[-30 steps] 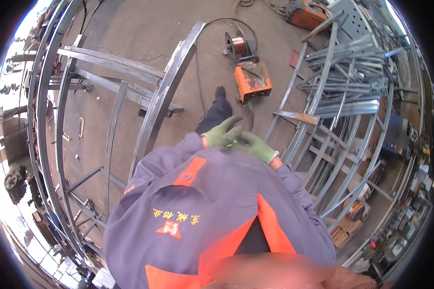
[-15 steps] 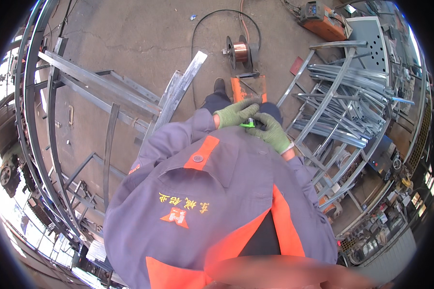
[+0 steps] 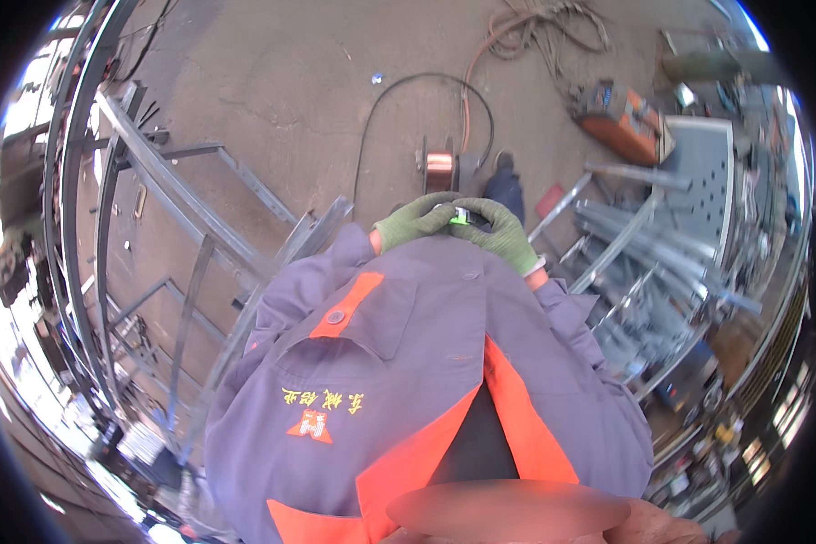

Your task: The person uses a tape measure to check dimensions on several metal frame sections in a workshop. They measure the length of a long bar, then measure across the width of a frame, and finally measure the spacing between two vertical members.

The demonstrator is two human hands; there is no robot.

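Both my hands wear green work gloves and meet in front of my chest. My left hand (image 3: 415,221) and my right hand (image 3: 498,234) close together around a small green and white object (image 3: 460,216) held between the fingers; what it is I cannot tell. My purple and orange jacket (image 3: 408,363) fills the lower middle of the view. Just beyond the hands, on the concrete floor, stands a spool of copper wire (image 3: 439,167) on a feeder.
Curved steel frames (image 3: 91,227) lie on the left, with a long steel bar (image 3: 272,272) running beside my left arm. A stack of steel frames (image 3: 643,272) lies to the right. An orange welding machine (image 3: 625,113) and coiled cables (image 3: 535,27) sit farther off.
The view has swung, so the floor, spool and frames shifted in the picture. My hands stayed together in front of my chest, now closed more tightly around the small object.
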